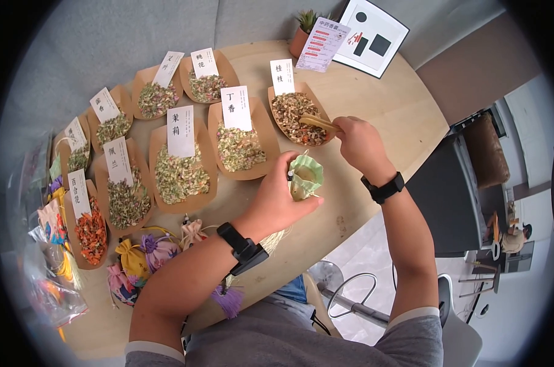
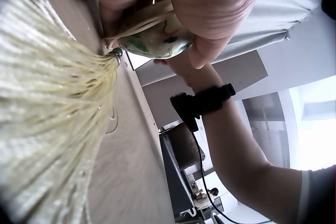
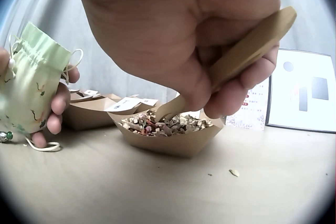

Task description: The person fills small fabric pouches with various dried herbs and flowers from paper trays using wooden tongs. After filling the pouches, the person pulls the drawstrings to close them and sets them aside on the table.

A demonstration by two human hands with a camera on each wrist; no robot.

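My left hand [image 1: 275, 199] grips a light green drawstring pouch [image 1: 305, 174], its mouth open and facing up. In the left wrist view the pouch [image 2: 157, 40] lies within the curled fingers, and a cream tassel [image 2: 58, 98] hangs beside it. Pinched in my right hand [image 1: 361, 147] is a wooden scoop [image 1: 316, 122], its end in the brown chopped herbs [image 1: 295, 110] of the rightmost paper tray [image 1: 321, 136]. From the right wrist, the scoop's handle [image 3: 257, 40] crosses the fingers and its tip touches the herbs [image 3: 168, 125].
Several more labelled paper trays of dried herbs, one with orange pieces [image 1: 90, 235], stand at the left. Small coloured pouches [image 1: 133, 260] lie near the front edge. A potted plant [image 1: 299, 40], a printed card [image 1: 322, 46] and a framed board [image 1: 371, 37] are at the back.
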